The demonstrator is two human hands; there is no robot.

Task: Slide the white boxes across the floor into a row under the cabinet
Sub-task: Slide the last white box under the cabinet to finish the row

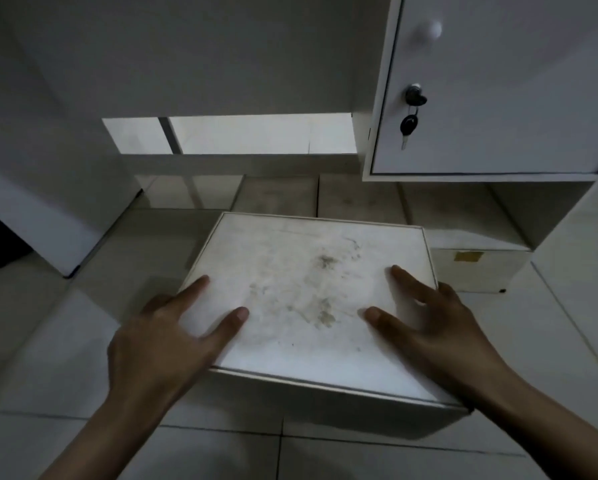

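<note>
Hands [162,344] on box [304,292], tiled floor [48,341]

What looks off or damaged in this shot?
The white box under both hands has grey smudges and scuff marks across its lid and sits slightly askew to the floor tiles. The box to its right has a yellowish tape patch on its front. A key hangs in the cabinet door lock.

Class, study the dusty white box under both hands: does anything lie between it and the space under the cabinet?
Yes. Several white boxes already lie in a row directly behind the dusty box, and a taped box sits at its right under the cabinet. Only tiled floor to the left looks free.
</note>
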